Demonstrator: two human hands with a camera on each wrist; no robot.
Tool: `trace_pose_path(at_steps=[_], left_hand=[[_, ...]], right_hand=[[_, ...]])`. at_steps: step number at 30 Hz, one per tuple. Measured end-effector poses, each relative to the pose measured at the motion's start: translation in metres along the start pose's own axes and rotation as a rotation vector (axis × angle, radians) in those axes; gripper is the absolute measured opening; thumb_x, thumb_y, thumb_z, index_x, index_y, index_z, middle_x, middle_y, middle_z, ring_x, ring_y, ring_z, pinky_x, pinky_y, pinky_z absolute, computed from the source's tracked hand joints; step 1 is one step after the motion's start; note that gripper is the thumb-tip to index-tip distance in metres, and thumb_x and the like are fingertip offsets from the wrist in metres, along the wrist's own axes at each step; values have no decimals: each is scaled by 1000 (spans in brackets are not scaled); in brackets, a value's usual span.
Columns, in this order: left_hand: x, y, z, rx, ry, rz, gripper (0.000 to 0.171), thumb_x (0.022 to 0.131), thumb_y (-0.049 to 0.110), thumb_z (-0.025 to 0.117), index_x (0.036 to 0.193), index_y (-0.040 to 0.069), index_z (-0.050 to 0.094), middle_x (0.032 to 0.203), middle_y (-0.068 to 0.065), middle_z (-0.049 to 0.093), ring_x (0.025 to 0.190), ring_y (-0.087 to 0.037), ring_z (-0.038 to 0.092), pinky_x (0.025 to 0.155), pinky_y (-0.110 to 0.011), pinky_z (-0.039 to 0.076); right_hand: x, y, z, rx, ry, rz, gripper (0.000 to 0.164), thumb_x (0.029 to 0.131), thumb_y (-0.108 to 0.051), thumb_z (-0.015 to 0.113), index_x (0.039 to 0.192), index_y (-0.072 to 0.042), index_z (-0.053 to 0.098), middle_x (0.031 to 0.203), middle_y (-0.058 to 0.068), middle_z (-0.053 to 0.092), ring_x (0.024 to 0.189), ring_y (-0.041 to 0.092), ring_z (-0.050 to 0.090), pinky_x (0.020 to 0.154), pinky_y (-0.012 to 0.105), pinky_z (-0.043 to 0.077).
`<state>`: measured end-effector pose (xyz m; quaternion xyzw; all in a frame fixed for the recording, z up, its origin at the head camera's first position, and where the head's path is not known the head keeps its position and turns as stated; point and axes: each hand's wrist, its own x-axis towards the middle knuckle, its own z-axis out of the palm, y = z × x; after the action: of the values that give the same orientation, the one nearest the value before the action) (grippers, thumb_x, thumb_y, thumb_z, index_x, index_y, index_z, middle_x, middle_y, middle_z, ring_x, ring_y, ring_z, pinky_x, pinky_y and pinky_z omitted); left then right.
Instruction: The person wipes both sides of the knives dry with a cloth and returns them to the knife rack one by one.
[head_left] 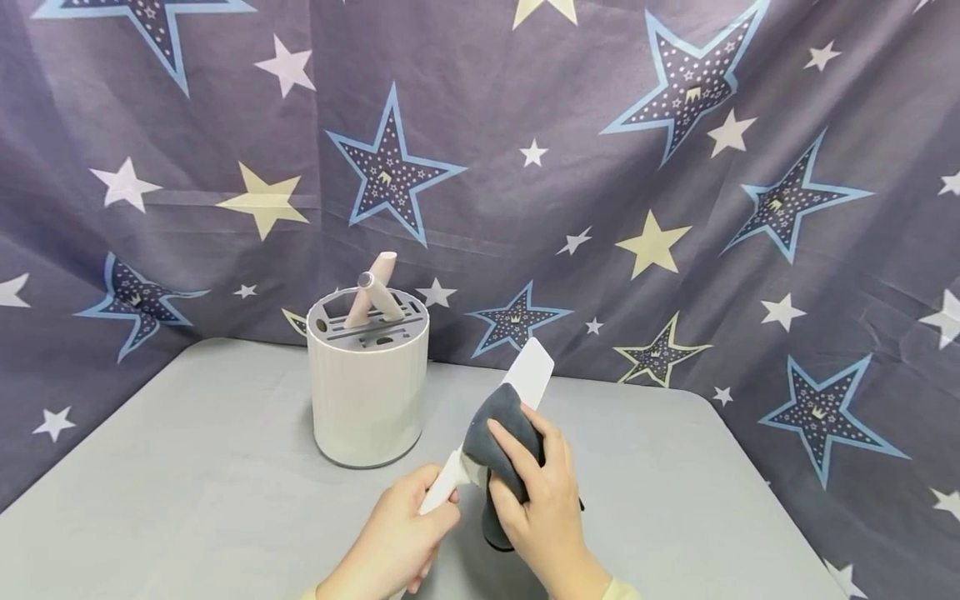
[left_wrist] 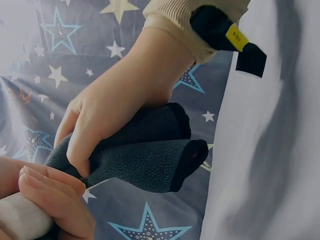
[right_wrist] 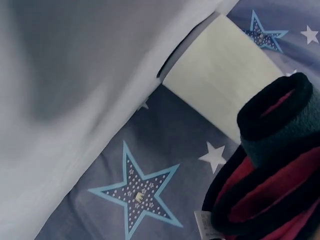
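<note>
My left hand (head_left: 408, 527) grips the white handle of a knife (head_left: 530, 371), whose broad pale blade points up and away. Around the blade's middle, my right hand (head_left: 546, 507) holds a folded dark grey cloth (head_left: 504, 433), with the blade's end sticking out past it. In the left wrist view, the left fingers (left_wrist: 60, 195) curl round the handle (left_wrist: 22, 215), close to the cloth (left_wrist: 145, 160) that hangs below the right hand (left_wrist: 112, 100). Seen from the right wrist, the cloth (right_wrist: 280, 120) shows black edging, red inner folds and a small white tag.
A white cylindrical knife block (head_left: 367, 400) stands at the back left of the grey table (head_left: 187, 492). Two pale handles (head_left: 381, 292) stick up from its slotted top. Behind the table hangs a dark curtain (head_left: 480, 275) with printed stars.
</note>
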<state>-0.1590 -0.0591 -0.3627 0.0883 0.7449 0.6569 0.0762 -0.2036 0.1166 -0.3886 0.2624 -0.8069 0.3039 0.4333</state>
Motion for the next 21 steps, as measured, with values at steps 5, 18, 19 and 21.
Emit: trace_pose_path(at_steps=[5, 18, 19, 21], left_hand=[[-4, -1, 3, -8, -1, -23, 8, 86, 5, 52, 92, 3, 49, 46, 2, 38, 33, -9, 35, 30, -22, 31], [-6, -2, 6, -23, 2, -17, 5, 84, 3, 53, 87, 2, 49, 45, 5, 33, 33, -6, 31, 34, -20, 27], [-6, -2, 7, -13, 4, -15, 5, 83, 3, 53, 87, 2, 50, 45, 5, 33, 34, -6, 31, 35, -20, 27], [-6, -3, 8, 2, 13, -5, 5, 82, 2, 53, 87, 3, 52, 46, 5, 33, 35, -6, 31, 35, -20, 27]], right_hand=[[6, 8, -2, -4, 0, 48, 53, 78, -7, 66, 128, -24, 66, 139, 15, 52, 114, 32, 54, 80, 52, 52], [24, 26, -8, -50, 10, 155, 52, 77, -6, 65, 126, -21, 68, 139, 13, 55, 119, 38, 54, 86, 57, 50], [26, 27, -9, -47, 5, 173, 52, 77, -6, 65, 126, -21, 68, 139, 13, 55, 119, 38, 54, 87, 57, 50], [29, 30, -10, -38, -1, 204, 51, 78, -6, 65, 127, -22, 68, 139, 13, 55, 121, 39, 53, 88, 58, 49]])
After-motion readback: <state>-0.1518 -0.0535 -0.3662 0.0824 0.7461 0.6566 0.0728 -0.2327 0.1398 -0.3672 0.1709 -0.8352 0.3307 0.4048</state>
